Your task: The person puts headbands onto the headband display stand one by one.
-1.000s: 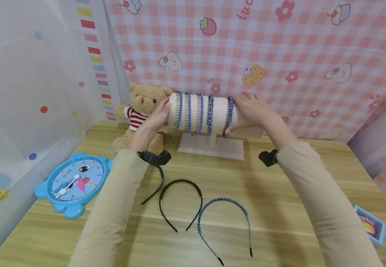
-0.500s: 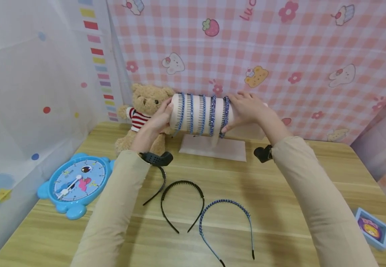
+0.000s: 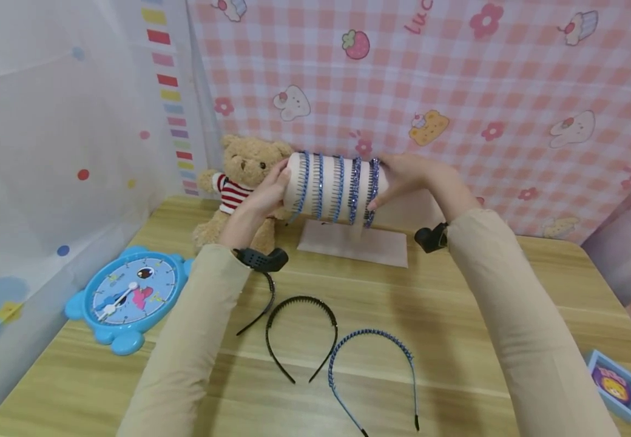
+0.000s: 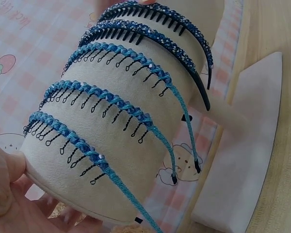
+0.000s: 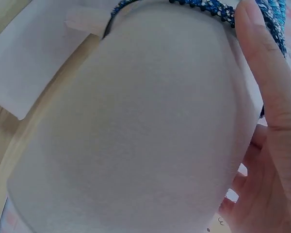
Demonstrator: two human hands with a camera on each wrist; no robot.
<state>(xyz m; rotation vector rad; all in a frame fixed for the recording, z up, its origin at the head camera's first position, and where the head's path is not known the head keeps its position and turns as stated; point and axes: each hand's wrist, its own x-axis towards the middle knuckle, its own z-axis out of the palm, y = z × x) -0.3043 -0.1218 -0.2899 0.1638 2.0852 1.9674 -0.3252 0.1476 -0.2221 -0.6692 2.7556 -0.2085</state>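
Observation:
A pale cylindrical headband stand (image 3: 416,209) has several headbands over its roll. At the left end are three braided blue headbands (image 4: 104,102) with looped wire teeth; to their right sit two glittery dark-blue ones. My left hand (image 3: 266,193) grips the roll's left end, fingers underneath in the left wrist view. My right hand (image 3: 411,176) reaches over the roll and holds the rightmost glittery headband (image 3: 372,191). In the right wrist view its thumb (image 5: 262,53) presses that headband's edge, while the other fingers go behind the roll, partly hidden.
On the wooden table lie a blue braided headband (image 3: 372,332), a black toothed headband (image 3: 301,298) and a dark headband (image 3: 270,297) partly behind my left sleeve. A teddy bear (image 3: 250,161), a blue toy clock (image 3: 130,291) and a small blue box (image 3: 616,385) stand around.
My right hand has slid the rightmost glittery headband left along the roll, narrowing the gap to its neighbour. My left hand keeps its grip. The view has shifted slightly.

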